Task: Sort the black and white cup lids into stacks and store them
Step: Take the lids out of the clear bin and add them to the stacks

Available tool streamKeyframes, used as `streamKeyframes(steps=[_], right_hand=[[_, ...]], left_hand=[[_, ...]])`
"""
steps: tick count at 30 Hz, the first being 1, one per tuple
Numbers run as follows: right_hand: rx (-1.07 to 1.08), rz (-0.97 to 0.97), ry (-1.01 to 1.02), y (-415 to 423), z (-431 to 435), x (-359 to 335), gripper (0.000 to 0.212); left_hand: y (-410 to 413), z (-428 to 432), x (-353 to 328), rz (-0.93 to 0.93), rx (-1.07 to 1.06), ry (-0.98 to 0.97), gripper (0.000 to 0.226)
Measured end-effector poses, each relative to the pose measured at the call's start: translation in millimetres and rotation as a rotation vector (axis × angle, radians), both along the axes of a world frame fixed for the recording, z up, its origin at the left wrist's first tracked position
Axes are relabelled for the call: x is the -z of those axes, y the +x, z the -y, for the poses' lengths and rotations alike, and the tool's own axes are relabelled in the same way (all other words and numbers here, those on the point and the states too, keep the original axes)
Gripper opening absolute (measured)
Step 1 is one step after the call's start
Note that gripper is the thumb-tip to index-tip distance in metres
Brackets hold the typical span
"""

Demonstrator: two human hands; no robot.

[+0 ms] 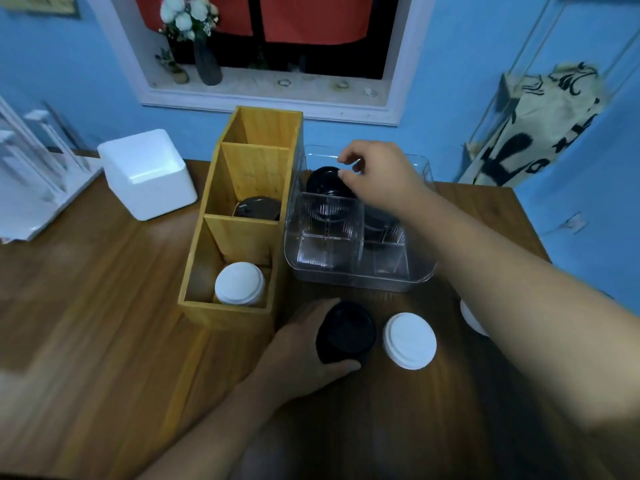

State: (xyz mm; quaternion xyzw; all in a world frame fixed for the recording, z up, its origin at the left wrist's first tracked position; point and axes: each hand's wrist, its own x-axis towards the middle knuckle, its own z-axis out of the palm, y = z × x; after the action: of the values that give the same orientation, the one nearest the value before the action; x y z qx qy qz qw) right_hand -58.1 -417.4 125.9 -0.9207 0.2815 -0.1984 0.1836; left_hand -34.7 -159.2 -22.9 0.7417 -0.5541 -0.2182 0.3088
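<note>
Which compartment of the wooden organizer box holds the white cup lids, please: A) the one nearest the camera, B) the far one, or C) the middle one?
A: the white cup lids sit in the nearest compartment of the wooden organizer box, while the middle compartment holds dark lids.

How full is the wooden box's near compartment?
Not empty, not full: white lid lies low inside the wooden box, well below its rim. How many lie beneath, cannot tell.
</note>
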Motion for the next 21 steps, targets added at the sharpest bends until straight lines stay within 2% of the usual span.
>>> streamKeyframes(steps=[5, 10, 16, 18, 21], right_hand=[[0.036, -0.38, -0.13, 53.6, 33.8, 17.5, 0.043], [-0.01, -0.547, -0.312, 76.0, 38.1, 21.5, 0.036], [-0.059, -0.483, -0.512, 67.3, 29.9, 8.5, 0.019], [-0.05, -0.39, -0.595, 50.7, 24.7, 0.0, 0.018], [-0.012, -0.14, -0.68, 14.3, 16.6, -5.3, 0.013]], left_hand=[[1.6, -1.1, 2.2, -0.028, 0.01, 0.006, 0.103], [3.4, -1.4, 2.1, -0.053, 0.014, 0.008, 0.104], [5.4, -2.3, 2.8, -0.041, 0.02, -0.005, 0.102], [6.3, -2.3, 3.4, -0.04, 0.018, -0.009, 0.102], [7.5, -1.9, 4.3, -0.03, 0.028, -0.008, 0.103]])
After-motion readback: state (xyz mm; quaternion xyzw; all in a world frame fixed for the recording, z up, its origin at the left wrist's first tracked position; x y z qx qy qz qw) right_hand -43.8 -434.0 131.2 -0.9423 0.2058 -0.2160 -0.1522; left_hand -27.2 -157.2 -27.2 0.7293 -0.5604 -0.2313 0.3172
